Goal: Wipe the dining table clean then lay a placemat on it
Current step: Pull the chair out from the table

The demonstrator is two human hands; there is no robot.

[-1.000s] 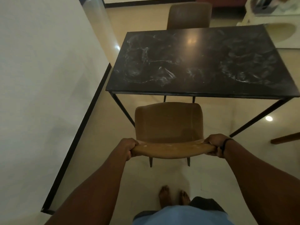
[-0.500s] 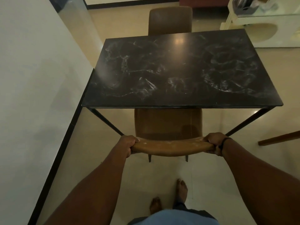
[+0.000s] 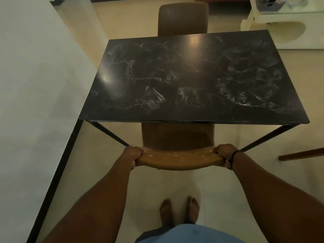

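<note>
The chair (image 3: 178,159) backrest is gripped by left hand (image 3: 134,156) and right hand (image 3: 223,155) at the table (image 3: 192,81) near edge — wiping and placemat laying are judged outstanding.

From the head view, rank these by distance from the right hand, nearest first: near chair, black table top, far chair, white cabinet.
From the right hand:
1. Near chair, gripped at its backrest.
2. Black table top, just ahead.
3. Far chair and white cabinet, beyond the table: too close to call.

brown chair (image 3: 177,137) sitting part-way under the near edge; second brown chair (image 3: 183,18) standing at the far side. white cabinet (image 3: 289,32) showing far right. wooden strip (image 3: 301,154) lying on floor, right.
</note>
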